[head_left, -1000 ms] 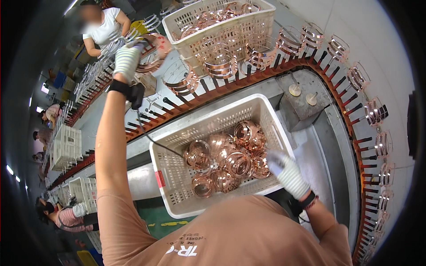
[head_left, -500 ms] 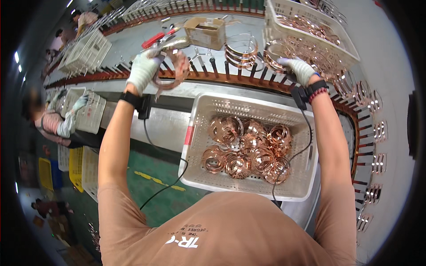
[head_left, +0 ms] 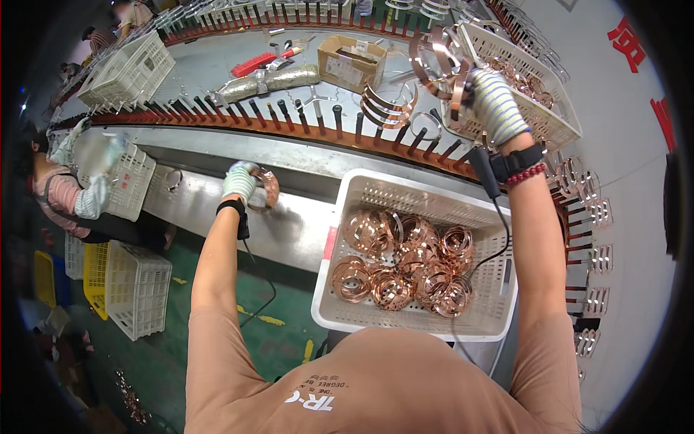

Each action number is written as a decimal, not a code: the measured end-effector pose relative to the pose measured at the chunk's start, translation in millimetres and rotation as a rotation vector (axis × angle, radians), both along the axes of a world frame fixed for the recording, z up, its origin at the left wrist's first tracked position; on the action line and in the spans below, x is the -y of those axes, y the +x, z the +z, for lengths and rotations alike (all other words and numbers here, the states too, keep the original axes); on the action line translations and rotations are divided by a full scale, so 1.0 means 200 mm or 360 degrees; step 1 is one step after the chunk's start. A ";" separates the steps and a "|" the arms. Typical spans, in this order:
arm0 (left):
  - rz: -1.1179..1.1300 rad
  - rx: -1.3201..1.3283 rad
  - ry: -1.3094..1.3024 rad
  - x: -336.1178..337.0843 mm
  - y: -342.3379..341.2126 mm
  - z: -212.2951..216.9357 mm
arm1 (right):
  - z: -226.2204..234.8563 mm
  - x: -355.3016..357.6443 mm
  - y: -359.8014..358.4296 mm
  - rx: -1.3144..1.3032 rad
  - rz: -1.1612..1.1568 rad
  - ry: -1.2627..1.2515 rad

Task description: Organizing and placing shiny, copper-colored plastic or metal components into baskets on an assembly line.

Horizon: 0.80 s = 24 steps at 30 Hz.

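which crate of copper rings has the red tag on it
The near white crate, just in front of the brown shirt: its left end bears the red tag. The far crate, behind the right hand, shows none.

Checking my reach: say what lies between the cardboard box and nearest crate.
The head view shows copper rings, dark pegs, an orange rail and a metal ledge.

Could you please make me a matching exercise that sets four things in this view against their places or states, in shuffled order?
1. left hand
2. right hand
3. near crate
4. cardboard box

A. containing many shiny ring bundles
B. holding a wide copper-coloured ring at the metal ledge
C. on the grey table, beyond the dark pegs
D. holding copper-coloured hoops near the far crate

Pairs: 1-B; 2-D; 3-A; 4-C.
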State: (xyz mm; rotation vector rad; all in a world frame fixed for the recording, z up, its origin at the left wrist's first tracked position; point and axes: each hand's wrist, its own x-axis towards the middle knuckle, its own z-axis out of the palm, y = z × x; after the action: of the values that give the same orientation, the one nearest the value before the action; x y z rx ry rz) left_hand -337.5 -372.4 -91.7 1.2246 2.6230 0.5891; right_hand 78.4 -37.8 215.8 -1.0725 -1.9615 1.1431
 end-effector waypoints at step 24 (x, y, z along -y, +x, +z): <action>-0.0404 -0.0650 0.0014 -1.12 0.26 1.10 | -0.53 1.00 -0.18 0.0089 0.0966 -0.0808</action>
State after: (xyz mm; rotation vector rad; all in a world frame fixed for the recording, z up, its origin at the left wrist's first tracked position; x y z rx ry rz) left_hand -285.6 -148.3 128.1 1.8113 2.7036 0.3325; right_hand 42.9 -236.8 109.3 -0.7470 -2.1684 2.0359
